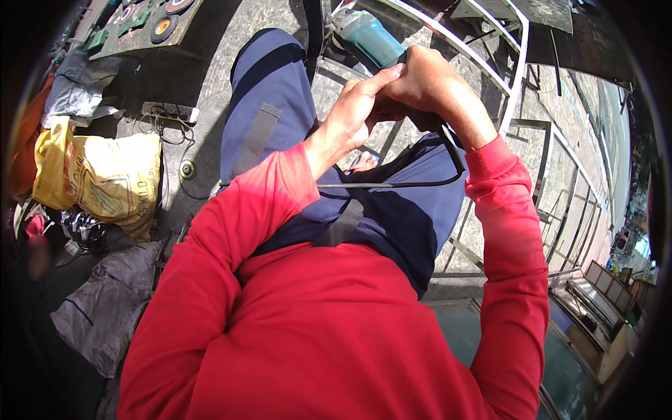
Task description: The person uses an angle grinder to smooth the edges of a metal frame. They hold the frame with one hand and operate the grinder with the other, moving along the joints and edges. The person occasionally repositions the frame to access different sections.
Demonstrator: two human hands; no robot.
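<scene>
A teal angle grinder is held out over the far side of my knees, its head toward the far left. My right hand wraps round its rear body from the right. From the left, my left hand closes on the same rear part, its thumb reaching to the right hand. The black rear end is partly hidden by my fingers. From it a black power cord loops down and runs left across my thighs. The grinder's head is beside a pale metal frame; whether they touch I cannot tell.
More metal bars lie on the concrete at right. To the left are a yellow sack, a grey sack, a power strip with tangled cords and a small disc. A worn table bears several grinding wheels.
</scene>
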